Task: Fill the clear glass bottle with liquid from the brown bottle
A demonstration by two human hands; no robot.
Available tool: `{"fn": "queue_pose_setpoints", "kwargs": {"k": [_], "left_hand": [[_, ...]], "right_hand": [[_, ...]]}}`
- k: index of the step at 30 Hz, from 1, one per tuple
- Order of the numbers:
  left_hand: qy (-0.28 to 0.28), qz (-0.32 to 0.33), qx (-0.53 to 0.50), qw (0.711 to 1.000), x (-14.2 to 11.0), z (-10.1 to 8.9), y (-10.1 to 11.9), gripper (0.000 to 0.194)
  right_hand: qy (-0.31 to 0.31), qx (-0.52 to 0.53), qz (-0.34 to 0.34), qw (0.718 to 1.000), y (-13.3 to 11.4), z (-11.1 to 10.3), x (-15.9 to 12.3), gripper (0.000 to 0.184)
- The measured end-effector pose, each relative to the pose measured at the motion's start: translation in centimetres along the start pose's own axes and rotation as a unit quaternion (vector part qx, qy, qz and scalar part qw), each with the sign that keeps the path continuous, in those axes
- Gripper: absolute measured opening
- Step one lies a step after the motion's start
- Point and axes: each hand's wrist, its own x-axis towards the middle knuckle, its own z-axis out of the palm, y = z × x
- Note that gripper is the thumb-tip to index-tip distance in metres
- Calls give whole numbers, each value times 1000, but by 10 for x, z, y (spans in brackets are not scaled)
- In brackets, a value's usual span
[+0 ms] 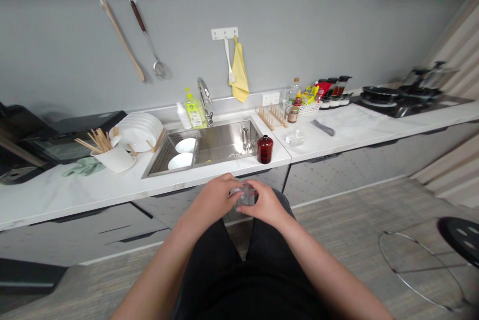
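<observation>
The left hand (213, 199) and right hand (265, 204) are closed together around a small clear glass object (245, 196), held between both palms, in front of the person's torso and nearer than the white marble counter (75, 200). Farther on, a stainless-steel sink (224, 143) contains two round white bowls (180, 160). To its left, a white ceramic cup (116, 159) holds wooden chopsticks (100, 139).

Grey wall (239, 6), marble ctr (48, 200), wood-look flr (348, 220)

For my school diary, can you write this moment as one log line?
left hand and right hand: holding clear glass object | below: black trousers | ahead: stainless steel sink
</observation>
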Motion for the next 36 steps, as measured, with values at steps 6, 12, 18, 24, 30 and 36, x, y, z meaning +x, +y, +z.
{"fn": "queue_pose_setpoints", "kwargs": {"k": [6,12,18,24,30,36], "left_hand": [[-72,86,2,994,-2,-10,-1,53],[-35,69,39,996,-10,-22,5,55],[-88,43,106,990,-16,-28,13,12],[-71,70,59,993,-24,-39,16,42],[-94,77,59,991,-26,-45,15,20],[-30,-2,9,1000,-32,-38,14,61]], "right_hand": [[-10,-13,2,1000,-3,-2,-1,70],[-19,16,-16,1000,-10,-1,-5,69],[-46,-7,-17,999,-19,-4,-7,65],[-51,1,-27,998,-28,-6,-9,65],[-66,-10,-23,998,-32,-8,-10,70],[-61,11,-18,998,-32,-4,-11,72]]}}
